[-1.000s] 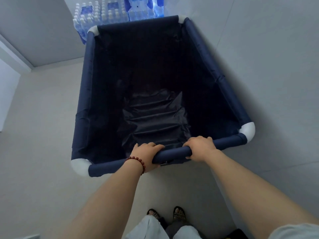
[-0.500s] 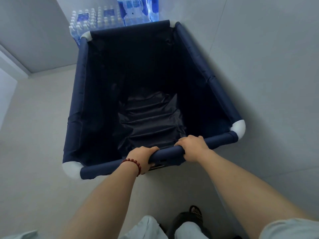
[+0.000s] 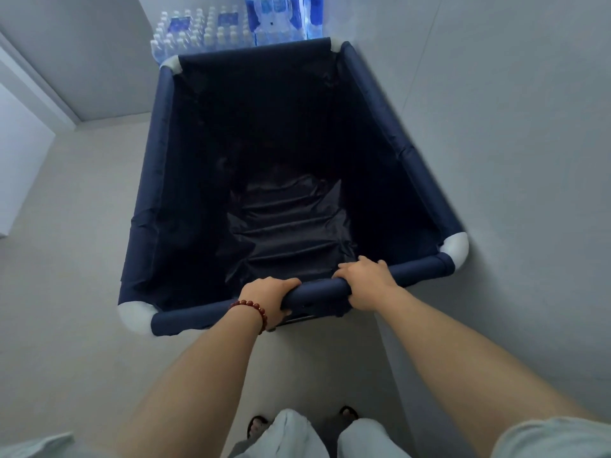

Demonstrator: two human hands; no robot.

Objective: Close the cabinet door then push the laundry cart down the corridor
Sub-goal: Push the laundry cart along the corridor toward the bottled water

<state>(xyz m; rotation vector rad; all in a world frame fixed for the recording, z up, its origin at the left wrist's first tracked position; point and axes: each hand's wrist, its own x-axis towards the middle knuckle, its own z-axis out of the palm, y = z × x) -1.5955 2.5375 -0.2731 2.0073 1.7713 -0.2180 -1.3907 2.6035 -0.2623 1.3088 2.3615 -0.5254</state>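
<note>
Evidently the pushing half of the task is in hand, for no cabinet door shows in the view and the person stands squarely behind the laundry cart (image 3: 158, 180), both arms stretched forward to it. The left hand (image 3: 269, 297), a red bead bracelet (image 3: 253, 309) on its wrist, and the right hand (image 3: 365, 284) are each wrapped firmly over the padded near rail (image 3: 317, 292), set a little apart near its middle, which would let the push go straight and give some say over steering. The cart's dark fabric tub looks empty, so it should roll lightly. It sits on the pale floor (image 3: 66, 292) close beside the wall (image 3: 496, 160) on the right, its white corner fitting (image 3: 456, 247) just beside that wall. Ahead, touching or nearly touching the far rim, stand stacked packs of water bottles (image 3: 205, 34), so a turn leftward toward the open floor seems needed before going on
</note>
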